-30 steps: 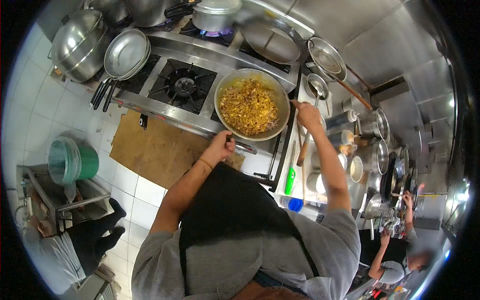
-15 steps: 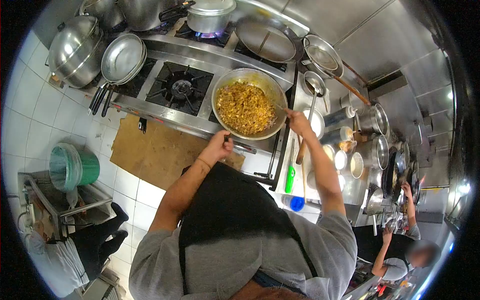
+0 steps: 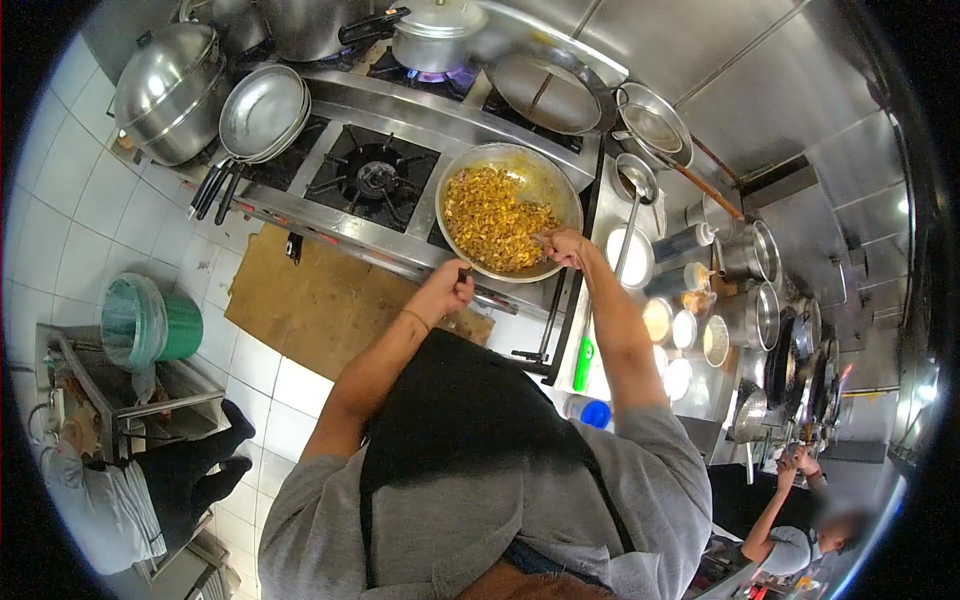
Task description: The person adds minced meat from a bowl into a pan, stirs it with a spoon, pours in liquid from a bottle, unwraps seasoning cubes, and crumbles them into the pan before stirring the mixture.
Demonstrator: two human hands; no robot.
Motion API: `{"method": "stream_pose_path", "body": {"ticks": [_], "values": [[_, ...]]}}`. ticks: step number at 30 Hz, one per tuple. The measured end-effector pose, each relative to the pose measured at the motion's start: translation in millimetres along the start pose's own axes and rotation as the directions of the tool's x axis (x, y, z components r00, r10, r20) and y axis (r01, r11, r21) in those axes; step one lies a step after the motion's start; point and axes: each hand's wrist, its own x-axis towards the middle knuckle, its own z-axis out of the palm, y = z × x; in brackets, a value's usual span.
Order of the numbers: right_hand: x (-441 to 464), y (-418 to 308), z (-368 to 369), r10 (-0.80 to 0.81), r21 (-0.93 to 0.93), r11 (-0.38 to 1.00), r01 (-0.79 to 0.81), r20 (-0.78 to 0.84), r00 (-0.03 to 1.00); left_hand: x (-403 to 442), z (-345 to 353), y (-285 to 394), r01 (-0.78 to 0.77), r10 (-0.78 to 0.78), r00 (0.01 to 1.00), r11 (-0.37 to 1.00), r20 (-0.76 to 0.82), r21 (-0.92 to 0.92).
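A wide metal pan (image 3: 565, 185) full of chopped yellow-brown food (image 3: 495, 215) sits on the right front burner of the stove. My left hand (image 3: 443, 292) is closed around the pan's short dark handle (image 3: 463, 275) at the near rim. My right hand (image 3: 567, 247) grips a metal stirring utensil (image 3: 541, 239) at the pan's right edge. Its lower end is down in the food, so I cannot tell whether it is a spoon or a spatula.
Left of the pan is an unlit burner (image 3: 376, 180), then stacked frying pans (image 3: 262, 115). A pressure cooker (image 3: 440, 40) stands over a blue flame behind. A ladle (image 3: 637, 180), bottles and containers line the right counter. Other people are at lower left and lower right.
My right hand has moved down and left with the utensil, toward the pan's near right rim. The food has shifted, baring more of the pan's upper right. My left hand keeps the handle.
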Motion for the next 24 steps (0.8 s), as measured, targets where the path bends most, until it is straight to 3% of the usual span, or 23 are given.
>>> {"method": "stream_pose_path", "body": {"ticks": [2,4,6,8,10,11,12,14,15,16,17,20,24], "values": [[-8.9,-17.4,21.6,0.13,0.091,0.988,-0.122,-0.094,0.987,0.7,0.5,0.4,-0.016,0.016,1.0,1.0,0.007,-0.002],[-33.2,-29.0,31.3,0.133,0.016,0.991,-0.132,-0.116,0.984,1.5,-0.1,2.1,-0.033,0.034,0.999,0.999,0.018,-0.025],[-45.3,-20.4,20.2,-0.007,-0.02,1.0,0.004,-0.123,0.992,2.2,-1.9,2.4,-0.03,0.031,0.999,0.999,0.011,-0.027],[-46.8,-7.6,0.0,-0.025,-0.077,0.997,0.009,-0.203,0.979,5.6,-7.8,-5.6,-0.005,0.006,1.0,0.997,0.015,-0.074],[-44.9,9.9,-17.5,-0.359,-0.49,0.85,0.192,-0.274,0.892,10.4,-13.0,-10.5,0.038,-0.037,0.999,0.994,0.011,-0.106],[-51.2,12.8,-19.2,-0.548,-0.613,0.728,0.307,-0.252,0.798,12.2,-15.0,-9.2,0.041,-0.037,0.998,0.993,0.045,-0.107],[-84.2,-12.4,3.5,-0.653,-0.737,0.611,0.29,-0.262,0.71,15.1,-17.4,-9.3,0.045,-0.037,0.996,0.993,0.075,-0.111],[-104.5,-21.3,12.5,-0.65,-0.881,0.47,0.052,-0.306,0.696,23.1,-16.5,-3.3,0.01,-0.009,1.0,0.994,0.009,-0.109],[-119.9,-32.3,25.3,-0.641,-0.877,0.477,0.051,-0.308,0.703,27.6,-16.9,1.2,0.01,0.0,0.997,0.991,0.074,-0.135],[-137.5,-46.5,41.3,-0.614,-0.904,0.424,-0.054,-0.331,0.717,29.7,-18.4,1.8,0.01,0.013,0.99,0.987,0.142,-0.163],[-149.4,-54.5,50.6,-0.591,-0.921,0.357,-0.157,-0.353,0.725,19.5,-8.8,-1.3,0.012,0.0,0.997,0.988,0.078,-0.156],[-169.6,-47.9,59.3,-0.636,-0.914,0.367,-0.175,-0.384,0.669,21.5,-13.1,-7.3,0.052,-0.029,0.989,0.987,0.147,-0.155],[-204.1,-34.0,69.5,-0.566,-0.888,0.419,-0.192,-0.42,0.709,19.1,-10.2,-9.7,0.061,-0.042,0.993,0.983,0.107,-0.174]]}}
